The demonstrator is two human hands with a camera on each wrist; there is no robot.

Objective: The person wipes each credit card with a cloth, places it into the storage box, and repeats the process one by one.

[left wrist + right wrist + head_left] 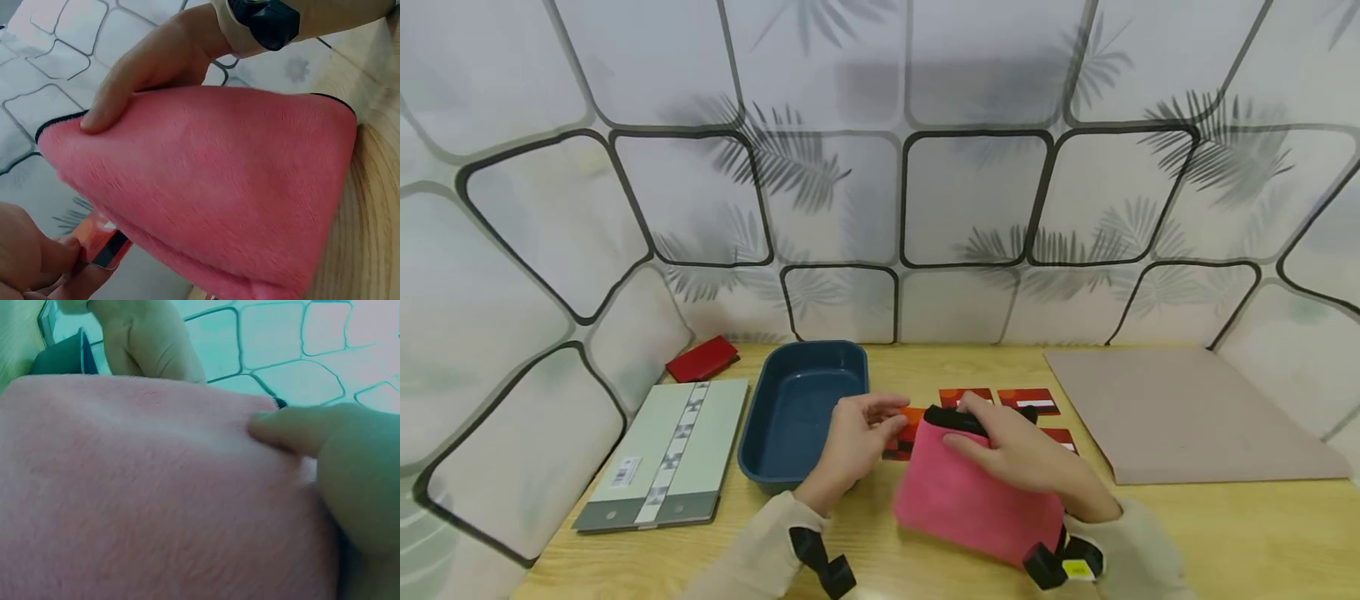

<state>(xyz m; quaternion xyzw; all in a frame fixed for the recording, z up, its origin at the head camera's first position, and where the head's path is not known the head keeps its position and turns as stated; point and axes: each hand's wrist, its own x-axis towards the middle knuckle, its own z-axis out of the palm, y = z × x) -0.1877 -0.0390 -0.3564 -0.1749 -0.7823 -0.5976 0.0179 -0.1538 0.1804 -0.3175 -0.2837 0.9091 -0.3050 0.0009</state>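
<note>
A folded pink plush cloth (977,504) with black edging is gripped near its upper edge by my right hand (1018,446), its thumb lying over the front. To its left, my left hand (859,433) pinches an orange-red card with a black stripe (107,244) between thumb and fingers. That card is beside the cloth's edge; whether the two touch I cannot tell. Red cards with white stripes, one (1028,401) behind the right hand and another (1063,439) beside it, lie on the table, partly covered. The right wrist view is mostly filled by the cloth (156,500).
A dark blue tray (752,425) stands left of my left hand. Further left lie a pale green folder (700,442) and a red wallet-like case (703,360). A beige board (1187,417) lies at the right. A patterned curtain (970,200) rises behind the wooden table.
</note>
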